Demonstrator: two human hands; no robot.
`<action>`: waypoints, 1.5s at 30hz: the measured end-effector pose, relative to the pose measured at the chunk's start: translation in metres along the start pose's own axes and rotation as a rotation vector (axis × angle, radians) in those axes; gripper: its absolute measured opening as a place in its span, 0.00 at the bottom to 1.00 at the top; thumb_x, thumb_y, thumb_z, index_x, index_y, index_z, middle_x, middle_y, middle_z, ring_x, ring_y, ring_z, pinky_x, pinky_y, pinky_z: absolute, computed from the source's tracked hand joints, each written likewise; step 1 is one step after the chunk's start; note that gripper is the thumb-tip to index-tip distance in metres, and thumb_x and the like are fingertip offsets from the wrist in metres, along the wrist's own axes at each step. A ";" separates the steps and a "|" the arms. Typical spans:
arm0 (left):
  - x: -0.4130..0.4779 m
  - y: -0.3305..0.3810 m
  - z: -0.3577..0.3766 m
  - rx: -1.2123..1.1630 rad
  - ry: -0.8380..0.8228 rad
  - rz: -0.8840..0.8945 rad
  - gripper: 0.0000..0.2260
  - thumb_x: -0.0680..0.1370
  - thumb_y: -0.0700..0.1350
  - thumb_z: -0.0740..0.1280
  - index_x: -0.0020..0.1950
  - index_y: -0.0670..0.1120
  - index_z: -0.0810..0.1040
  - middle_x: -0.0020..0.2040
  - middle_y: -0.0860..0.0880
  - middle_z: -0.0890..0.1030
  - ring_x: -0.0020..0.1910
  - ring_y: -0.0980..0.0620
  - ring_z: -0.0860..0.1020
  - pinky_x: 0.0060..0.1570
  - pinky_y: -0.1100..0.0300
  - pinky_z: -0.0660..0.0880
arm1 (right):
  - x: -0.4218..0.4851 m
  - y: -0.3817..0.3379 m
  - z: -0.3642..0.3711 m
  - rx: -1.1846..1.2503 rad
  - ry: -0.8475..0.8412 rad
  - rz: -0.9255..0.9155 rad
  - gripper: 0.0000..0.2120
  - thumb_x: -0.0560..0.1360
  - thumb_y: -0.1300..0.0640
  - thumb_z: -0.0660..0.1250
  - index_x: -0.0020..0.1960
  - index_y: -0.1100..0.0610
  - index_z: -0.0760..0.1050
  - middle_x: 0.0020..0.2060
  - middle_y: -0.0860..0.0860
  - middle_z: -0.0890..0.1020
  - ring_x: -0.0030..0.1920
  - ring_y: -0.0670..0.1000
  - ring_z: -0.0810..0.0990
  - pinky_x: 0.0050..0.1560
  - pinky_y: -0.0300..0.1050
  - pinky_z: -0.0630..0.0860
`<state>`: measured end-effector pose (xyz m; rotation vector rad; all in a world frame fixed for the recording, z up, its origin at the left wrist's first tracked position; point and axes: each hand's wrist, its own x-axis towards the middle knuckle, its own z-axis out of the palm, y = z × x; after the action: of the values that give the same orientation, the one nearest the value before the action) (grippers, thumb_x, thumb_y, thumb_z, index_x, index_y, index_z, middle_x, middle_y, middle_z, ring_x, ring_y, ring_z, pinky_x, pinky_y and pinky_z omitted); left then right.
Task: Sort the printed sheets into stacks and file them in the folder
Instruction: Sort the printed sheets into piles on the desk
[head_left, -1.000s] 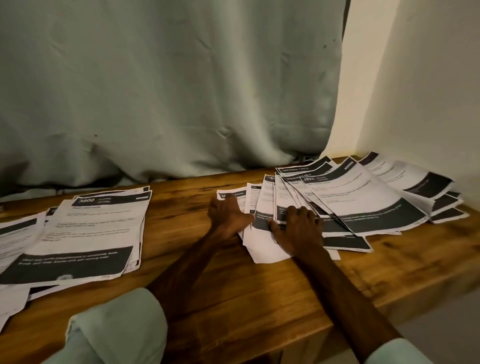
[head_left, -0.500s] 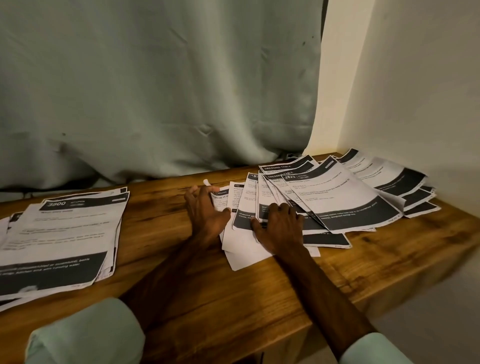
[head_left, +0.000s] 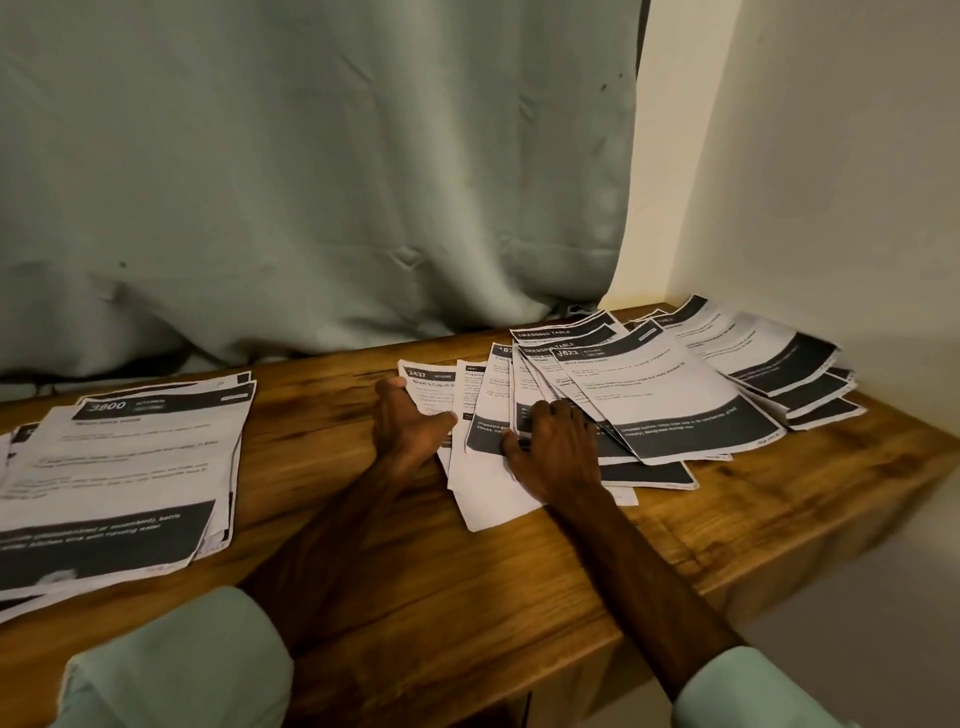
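**Sorting under way — no folder in sight**

On the wooden table (head_left: 467, 613) the fanned spread (head_left: 670, 400) of printed sheets is the work in hand. The sorted stack (head_left: 130, 467) lies well to the left of the fan, roughly squared.

The right hand (head_left: 556, 452) lies released and flat on the fan's near middle, fingers spread and pressing the sheets down. The left hand (head_left: 410, 421) rests at the fan's left edge, its fingers loosely bent against the outermost sheet and its thumb on top; no pinch shows.

The step looks like sorting, with filing not begun. The next move probably calls for sliding one sheet free while the other hand pins the rest — thin paper drags its neighbours.

Legible: "3800" on the stack; in the fan, "2437" at its left edge, "DRESSING TABLE" at its back, "623" on top. Smaller print blurs.
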<state>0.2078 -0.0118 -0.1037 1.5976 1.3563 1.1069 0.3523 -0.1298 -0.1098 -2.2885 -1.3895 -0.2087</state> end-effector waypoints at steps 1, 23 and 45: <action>-0.001 0.002 -0.002 -0.023 -0.016 -0.003 0.33 0.65 0.42 0.82 0.62 0.48 0.66 0.62 0.45 0.80 0.60 0.44 0.80 0.57 0.44 0.81 | 0.000 -0.001 0.000 0.004 0.005 -0.001 0.23 0.77 0.39 0.62 0.60 0.57 0.74 0.60 0.57 0.77 0.63 0.57 0.74 0.65 0.57 0.71; -0.010 0.010 0.002 0.150 -0.241 0.146 0.13 0.78 0.39 0.73 0.62 0.42 0.82 0.70 0.45 0.77 0.69 0.44 0.75 0.57 0.60 0.73 | 0.056 0.022 -0.036 -0.107 -0.291 0.251 0.47 0.68 0.32 0.73 0.74 0.59 0.61 0.70 0.59 0.72 0.70 0.62 0.71 0.68 0.62 0.69; -0.011 0.023 0.006 0.266 -0.382 0.151 0.25 0.72 0.40 0.80 0.68 0.46 0.78 0.75 0.46 0.71 0.74 0.43 0.68 0.67 0.55 0.72 | 0.022 -0.051 -0.075 0.013 -0.244 -0.071 0.25 0.73 0.53 0.77 0.65 0.61 0.74 0.59 0.58 0.80 0.57 0.56 0.79 0.53 0.46 0.77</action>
<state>0.2210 -0.0259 -0.0857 2.0122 1.1742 0.6727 0.3264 -0.1259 -0.0207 -2.3163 -1.5875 0.0605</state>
